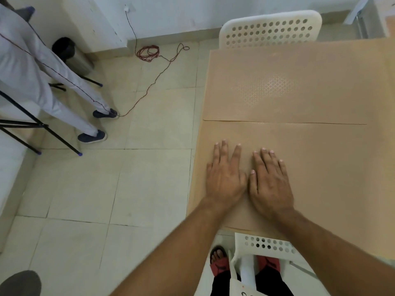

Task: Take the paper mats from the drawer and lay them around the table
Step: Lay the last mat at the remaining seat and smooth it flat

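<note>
Two tan paper mats cover the table top. The near mat (320,167) lies under both my hands; the far mat (299,82) lies beyond it, their edges meeting along a thin line across the table. My left hand (224,178) and my right hand (270,182) rest flat side by side on the near mat's left part, fingers spread, palms down, holding nothing. The drawer is not in view.
A white perforated chair (271,30) stands at the table's far side, another white chair (267,246) at the near edge in front of my feet. On the tiled floor at left stand a person's legs (53,82), black stand legs (42,129), a red cable (149,53) and a bin (70,54).
</note>
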{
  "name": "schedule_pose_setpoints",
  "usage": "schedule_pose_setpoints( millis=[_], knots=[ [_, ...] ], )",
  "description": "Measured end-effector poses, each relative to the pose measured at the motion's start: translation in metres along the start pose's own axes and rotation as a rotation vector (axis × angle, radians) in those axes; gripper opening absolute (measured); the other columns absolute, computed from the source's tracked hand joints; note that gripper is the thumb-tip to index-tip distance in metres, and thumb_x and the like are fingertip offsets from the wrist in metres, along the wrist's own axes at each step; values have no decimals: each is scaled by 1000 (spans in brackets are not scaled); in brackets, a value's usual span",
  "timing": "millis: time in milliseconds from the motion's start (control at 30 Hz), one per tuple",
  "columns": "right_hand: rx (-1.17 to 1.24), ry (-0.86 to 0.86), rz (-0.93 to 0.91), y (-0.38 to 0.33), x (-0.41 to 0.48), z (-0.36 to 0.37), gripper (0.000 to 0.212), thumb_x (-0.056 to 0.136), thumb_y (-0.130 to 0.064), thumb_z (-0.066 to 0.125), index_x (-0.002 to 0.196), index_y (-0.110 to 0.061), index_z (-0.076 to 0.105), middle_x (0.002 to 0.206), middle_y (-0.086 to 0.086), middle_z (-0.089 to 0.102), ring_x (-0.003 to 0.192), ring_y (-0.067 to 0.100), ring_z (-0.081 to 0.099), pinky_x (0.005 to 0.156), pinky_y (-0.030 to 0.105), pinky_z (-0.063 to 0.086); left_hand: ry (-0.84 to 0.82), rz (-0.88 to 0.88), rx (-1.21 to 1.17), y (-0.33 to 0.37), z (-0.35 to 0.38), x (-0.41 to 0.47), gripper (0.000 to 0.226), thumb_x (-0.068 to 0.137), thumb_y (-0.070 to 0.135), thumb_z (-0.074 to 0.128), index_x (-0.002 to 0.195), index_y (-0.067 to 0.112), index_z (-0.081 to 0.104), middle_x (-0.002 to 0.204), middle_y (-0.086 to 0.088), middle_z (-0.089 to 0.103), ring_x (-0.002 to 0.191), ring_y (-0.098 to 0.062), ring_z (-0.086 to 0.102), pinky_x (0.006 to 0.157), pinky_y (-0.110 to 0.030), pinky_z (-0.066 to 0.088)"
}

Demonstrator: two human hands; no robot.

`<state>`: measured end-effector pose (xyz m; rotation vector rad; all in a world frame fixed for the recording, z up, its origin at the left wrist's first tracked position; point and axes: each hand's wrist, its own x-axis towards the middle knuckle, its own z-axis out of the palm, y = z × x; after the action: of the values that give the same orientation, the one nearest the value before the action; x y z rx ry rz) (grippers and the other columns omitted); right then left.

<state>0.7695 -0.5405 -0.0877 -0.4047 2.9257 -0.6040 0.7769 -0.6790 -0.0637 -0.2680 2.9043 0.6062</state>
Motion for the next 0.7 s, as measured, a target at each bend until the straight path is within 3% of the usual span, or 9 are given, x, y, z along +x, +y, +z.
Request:
schedule_pose_setpoints(
  millis=[100, 233, 300, 433, 500, 700],
  knots=[
    [234, 73, 77, 1, 1, -3, 57, 102, -34, 26, 156, -18, 30, 164, 4, 25, 153, 14, 14, 125, 35, 6, -5, 2, -10, 16, 1, 40, 70, 93, 38, 41, 159, 29, 17, 168, -7, 5, 155, -25, 0, 119, -52, 21],
    [417, 168, 149, 0, 13, -15, 55, 101, -31, 32, 154, -18, 35, 164, 4, 26, 151, 15, 19, 123, 36, 16, -31, -68, -38, 29, 10, 56, 67, 97, 44, 38, 158, 31, 15, 169, 0, 1, 154, -20, -6, 119, -52, 13],
    [290, 193, 123, 4, 28, -23, 55, 100, -33, 33, 153, -19, 37, 163, 7, 28, 150, 23, 24, 121, 43, 20, -19, -71, 17, 29, 16, 55, 64, 99, 48, 33, 159, 34, 14, 169, 1, -2, 154, -19, -8, 118, -52, 14],
    [-80, -70, 52, 31, 60, -34, 67, 95, -53, 9, 158, -32, 21, 168, 3, 13, 154, 24, 9, 122, 45, 6, 42, -80, 82, 31, 23, 54, 64, 98, 57, 27, 158, 39, 13, 169, 2, -2, 155, -20, -6, 116, -55, 19],
    [-171, -98, 19, 53, 62, -36, 67, 94, -60, 7, 157, -39, 16, 168, 0, 8, 155, 21, 4, 123, 47, 2, 53, -79, 109, 32, 25, 55, 69, 94, 64, 25, 158, 41, 11, 169, 2, -3, 155, -21, -6, 115, -56, 20],
    [-216, -26, 288, 108, 53, -57, 71, 95, -66, 15, 159, -35, 9, 169, 2, 6, 154, 23, 1, 123, 47, 0, 59, -91, 146, 34, 28, 55, 73, 92, 70, 25, 157, 44, 7, 169, 3, -6, 155, -22, -7, 115, -57, 22]
  ],
)
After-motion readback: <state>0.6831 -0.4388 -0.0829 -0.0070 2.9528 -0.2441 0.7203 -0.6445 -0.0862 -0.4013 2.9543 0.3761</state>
